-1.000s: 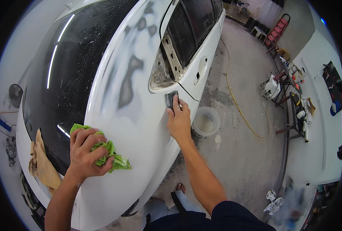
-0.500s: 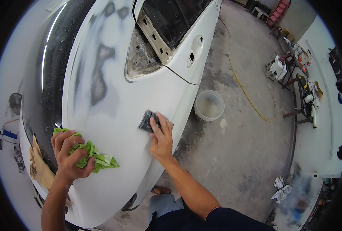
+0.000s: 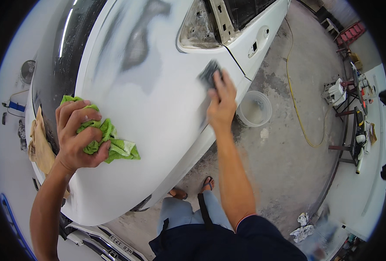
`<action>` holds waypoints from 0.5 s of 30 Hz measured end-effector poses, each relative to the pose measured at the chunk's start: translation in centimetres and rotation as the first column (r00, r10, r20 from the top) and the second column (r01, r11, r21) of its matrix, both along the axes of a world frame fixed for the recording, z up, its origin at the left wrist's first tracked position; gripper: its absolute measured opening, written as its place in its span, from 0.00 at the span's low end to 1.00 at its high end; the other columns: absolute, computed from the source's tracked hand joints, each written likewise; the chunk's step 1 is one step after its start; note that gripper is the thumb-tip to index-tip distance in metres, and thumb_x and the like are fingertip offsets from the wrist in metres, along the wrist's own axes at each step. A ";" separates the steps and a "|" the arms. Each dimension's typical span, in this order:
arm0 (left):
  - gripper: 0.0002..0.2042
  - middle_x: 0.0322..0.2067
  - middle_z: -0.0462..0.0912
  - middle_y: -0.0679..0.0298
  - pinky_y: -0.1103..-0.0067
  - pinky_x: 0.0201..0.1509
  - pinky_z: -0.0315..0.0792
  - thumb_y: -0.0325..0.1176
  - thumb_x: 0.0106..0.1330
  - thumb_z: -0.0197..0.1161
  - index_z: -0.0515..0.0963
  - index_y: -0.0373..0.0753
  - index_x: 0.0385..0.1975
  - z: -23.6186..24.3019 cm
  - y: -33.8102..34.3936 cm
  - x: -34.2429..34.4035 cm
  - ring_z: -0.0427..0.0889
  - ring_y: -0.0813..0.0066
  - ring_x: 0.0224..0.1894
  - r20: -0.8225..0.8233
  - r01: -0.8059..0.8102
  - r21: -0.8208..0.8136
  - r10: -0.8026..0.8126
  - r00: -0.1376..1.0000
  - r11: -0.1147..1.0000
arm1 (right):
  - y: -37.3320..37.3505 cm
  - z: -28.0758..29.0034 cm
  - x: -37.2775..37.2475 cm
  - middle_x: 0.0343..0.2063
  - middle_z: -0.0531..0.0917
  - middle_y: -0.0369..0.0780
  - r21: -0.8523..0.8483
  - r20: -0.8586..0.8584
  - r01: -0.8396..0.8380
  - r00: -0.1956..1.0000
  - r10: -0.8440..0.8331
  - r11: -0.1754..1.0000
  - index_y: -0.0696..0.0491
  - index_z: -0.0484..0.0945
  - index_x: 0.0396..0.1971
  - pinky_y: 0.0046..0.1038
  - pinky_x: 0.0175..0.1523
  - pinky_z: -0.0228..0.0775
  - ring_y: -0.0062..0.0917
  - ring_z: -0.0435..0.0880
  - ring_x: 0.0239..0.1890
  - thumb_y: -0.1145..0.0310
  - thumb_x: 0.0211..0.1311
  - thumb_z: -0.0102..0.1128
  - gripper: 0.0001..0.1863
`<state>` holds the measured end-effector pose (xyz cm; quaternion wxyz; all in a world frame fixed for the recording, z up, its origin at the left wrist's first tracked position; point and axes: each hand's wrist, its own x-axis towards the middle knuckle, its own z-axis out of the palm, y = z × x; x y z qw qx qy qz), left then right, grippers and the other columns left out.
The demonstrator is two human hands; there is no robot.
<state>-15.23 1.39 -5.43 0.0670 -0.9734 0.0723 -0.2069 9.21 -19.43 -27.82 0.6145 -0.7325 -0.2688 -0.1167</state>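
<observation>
Your left hand (image 3: 79,135) clutches soft-looking green cloth (image 3: 122,149), your right hand (image 3: 222,104) pinching a dark rectangular block (image 3: 209,74), probably light, by its near edge.

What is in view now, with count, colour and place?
car: 1, white, grey-patched, left to centre
windscreen: 1, dark, upper left
green cloth: 1, green, on car, left
sanding block: 1, dark, blurred, at car's side
tan cloth: 1, tan, car's left edge
bucket: 1, translucent, floor beside car
hose: 1, yellow, floor, right
fan: 1, grey, far left
stepladder: 1, red, upper right
stool: 1, white, upper right
cardboard box: 1, brown, upper right
workbench: at least 1, dark, right, clutter unclear
crumpled sheets: 2 clumps, white, lower right
bumper: 1, white, black, lower left
trousers: 1, light blue, lower centre
shirt: 1, dark blue, bottom
left hand: 1, bare, gripping green cloth
right hand: 1, bare, holding sanding block
</observation>
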 end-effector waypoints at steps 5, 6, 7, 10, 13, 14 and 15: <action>0.15 0.43 0.82 0.66 0.55 0.60 0.68 0.36 0.41 0.76 0.71 0.49 0.20 0.0 0.0 0.0 0.80 0.53 0.57 0.006 0.004 -0.015 -0.004 1.000 1.000 | -0.8 -1.3 -0.3 0.68 0.79 0.46 -0.017 0.284 -0.153 0.947 0.152 0.988 0.48 0.84 0.65 0.46 0.75 0.63 0.45 0.76 0.68 0.81 0.61 0.66 0.30; 0.15 0.43 0.82 0.66 0.55 0.60 0.68 0.36 0.41 0.76 0.71 0.50 0.20 0.0 0.0 0.0 0.80 0.53 0.57 0.023 0.005 0.004 -0.006 1.000 1.000 | -0.4 -0.9 0.4 0.68 0.79 0.46 -0.033 0.210 -0.148 0.966 0.152 0.988 0.47 0.84 0.65 0.45 0.75 0.64 0.46 0.76 0.69 0.82 0.61 0.66 0.30; 0.15 0.43 0.82 0.66 0.55 0.60 0.68 0.36 0.40 0.76 0.71 0.50 0.20 0.0 0.0 0.0 0.80 0.53 0.57 0.008 -0.009 0.012 0.009 1.000 1.000 | -0.2 -0.4 0.7 0.69 0.78 0.46 -0.015 0.129 -0.125 0.984 0.126 0.992 0.47 0.84 0.65 0.43 0.75 0.64 0.46 0.75 0.69 0.82 0.62 0.66 0.30; 0.15 0.44 0.82 0.63 0.51 0.61 0.69 0.34 0.40 0.74 0.70 0.48 0.19 -0.1 0.1 0.0 0.79 0.48 0.59 -0.001 -0.001 -0.013 0.001 1.000 1.000 | -0.6 -0.7 -0.4 0.71 0.77 0.44 -0.006 0.080 -0.121 0.989 0.121 0.993 0.45 0.84 0.65 0.42 0.75 0.65 0.46 0.73 0.72 0.82 0.61 0.65 0.31; 0.15 0.44 0.82 0.62 0.51 0.62 0.69 0.34 0.40 0.73 0.70 0.47 0.19 -0.1 0.1 -0.1 0.79 0.47 0.60 0.005 0.005 0.018 -0.005 1.000 1.000 | -1.5 -2.4 -2.0 0.70 0.78 0.44 -0.048 0.336 -0.241 0.910 0.243 0.969 0.44 0.84 0.65 0.44 0.77 0.62 0.45 0.73 0.72 0.83 0.58 0.66 0.34; 0.14 0.44 0.82 0.63 0.52 0.61 0.69 0.34 0.40 0.74 0.71 0.48 0.19 -0.1 0.1 -0.1 0.79 0.48 0.59 0.000 0.010 0.023 -0.010 1.000 1.000 | -1.3 -2.0 -0.6 0.69 0.78 0.45 -0.033 0.286 -0.216 0.933 0.216 0.976 0.44 0.84 0.65 0.43 0.76 0.64 0.45 0.74 0.71 0.84 0.58 0.66 0.33; 0.14 0.43 0.82 0.64 0.54 0.60 0.69 0.35 0.41 0.75 0.71 0.48 0.19 -0.1 0.1 -0.1 0.80 0.50 0.58 -0.001 0.002 0.023 -0.002 1.000 1.000 | -0.7 -1.2 1.9 0.69 0.79 0.45 -0.013 0.242 -0.192 0.952 0.190 0.981 0.45 0.84 0.65 0.42 0.75 0.65 0.46 0.75 0.70 0.84 0.59 0.66 0.33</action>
